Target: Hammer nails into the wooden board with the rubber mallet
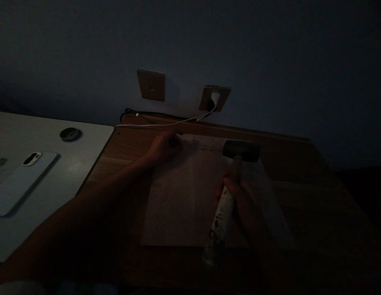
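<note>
My right hand [244,203] is wrapped round the worn, white-spotted handle of a hammer [219,221]. Its dark, blocky head is above the far right part of a pale board [178,200]; whether it touches the board I cannot tell. At the board's far left corner rests my left hand [164,147], its fingers curled in and the thumb side forming a loop. Anything between those fingertips is hidden by the dark. Small shiny bits [203,147] lie in a row along the board's far edge, right of my left hand.
The board lies on a wooden tabletop [300,196] against a wall. A white cable [165,124] runs along the back to a plug in a wall socket [205,98]. On the white surface [86,157] at left are a phone [26,182] and a round dish [70,134].
</note>
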Tool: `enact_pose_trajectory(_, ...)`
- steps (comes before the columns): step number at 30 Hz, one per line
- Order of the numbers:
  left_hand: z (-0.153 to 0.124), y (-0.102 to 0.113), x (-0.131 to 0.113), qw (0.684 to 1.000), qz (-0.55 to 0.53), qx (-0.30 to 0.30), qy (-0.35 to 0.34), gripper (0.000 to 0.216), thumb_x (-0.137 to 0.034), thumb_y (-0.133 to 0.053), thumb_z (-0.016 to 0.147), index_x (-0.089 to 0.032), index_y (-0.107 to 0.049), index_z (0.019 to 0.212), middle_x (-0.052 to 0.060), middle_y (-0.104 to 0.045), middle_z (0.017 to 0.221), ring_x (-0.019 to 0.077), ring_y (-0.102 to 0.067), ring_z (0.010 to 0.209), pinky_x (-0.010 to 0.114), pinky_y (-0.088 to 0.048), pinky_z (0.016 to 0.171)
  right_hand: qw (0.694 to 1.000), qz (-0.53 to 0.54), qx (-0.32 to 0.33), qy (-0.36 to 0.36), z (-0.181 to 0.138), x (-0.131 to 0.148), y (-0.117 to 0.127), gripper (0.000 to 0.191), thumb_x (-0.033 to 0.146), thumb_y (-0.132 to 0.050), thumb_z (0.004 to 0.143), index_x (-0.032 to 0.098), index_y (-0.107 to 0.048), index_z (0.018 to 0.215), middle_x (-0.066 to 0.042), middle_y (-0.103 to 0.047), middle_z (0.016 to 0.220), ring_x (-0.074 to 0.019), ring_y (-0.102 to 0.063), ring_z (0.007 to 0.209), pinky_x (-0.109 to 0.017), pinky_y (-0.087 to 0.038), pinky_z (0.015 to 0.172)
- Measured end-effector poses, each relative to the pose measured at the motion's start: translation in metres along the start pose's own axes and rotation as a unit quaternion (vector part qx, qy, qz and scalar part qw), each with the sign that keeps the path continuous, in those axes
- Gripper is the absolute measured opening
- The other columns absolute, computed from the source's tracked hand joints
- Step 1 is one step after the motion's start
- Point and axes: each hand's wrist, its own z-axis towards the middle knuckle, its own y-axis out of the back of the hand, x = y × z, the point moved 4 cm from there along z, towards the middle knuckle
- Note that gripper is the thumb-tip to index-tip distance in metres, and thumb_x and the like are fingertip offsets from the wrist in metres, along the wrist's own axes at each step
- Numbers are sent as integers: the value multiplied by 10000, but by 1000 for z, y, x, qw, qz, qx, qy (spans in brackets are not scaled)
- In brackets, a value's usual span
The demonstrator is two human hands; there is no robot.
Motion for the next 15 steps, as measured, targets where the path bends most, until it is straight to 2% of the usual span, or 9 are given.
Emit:
enact_pose_trajectory(4, 0, 0, 0, 1000, 0, -1, -5, 433, -219, -710, 791, -180, -656, 1219, 56, -775, 984, 186, -729, 902, 310, -573, 857, 996, -17, -74, -47, -19, -6, 28, 395, 558, -797, 770, 248, -600, 915, 0, -700, 714, -178, -632, 531, -288, -522, 455)
enact_pose_trajectory(8, 0, 1, 0, 1000, 4, 4, -4, 424, -226, -708, 793, -189, -654, 1212, 41, -773, 958, 173, -723, 859, 288, -574, 824, 992, -37, -88, -80, -31, -16, 37, 412, 640, -726, 825, 236, -686, 895, -38, -729, 746, -228, -693, 641, -344, -586, 575)
enact_pose_trajectory(12, 2, 2, 1, 1000, 21, 15, 3, 438, -224, -687, 807, -194, -635, 1240, 39, -768, 971, 181, -709, 870, 305, -567, 838, 990, -45, -96, -94, -38, -26, 44, 505, 625, -764, 812, 264, -717, 1162, -59, -792, 973, -267, -748, 849, -380, -620, 713)
enact_pose_trajectory(15, 0, 3, -4, 994, 110, 1, -10, 416, -231, -697, 812, -195, -642, 1223, 84, -752, 1111, 261, -667, 1081, 412, -532, 961, 988, -71, -71, -119, -46, -31, 47, 690, 612, -792, 794, 277, -623, 1374, -84, -798, 1067, -285, -764, 850, -413, -628, 706)
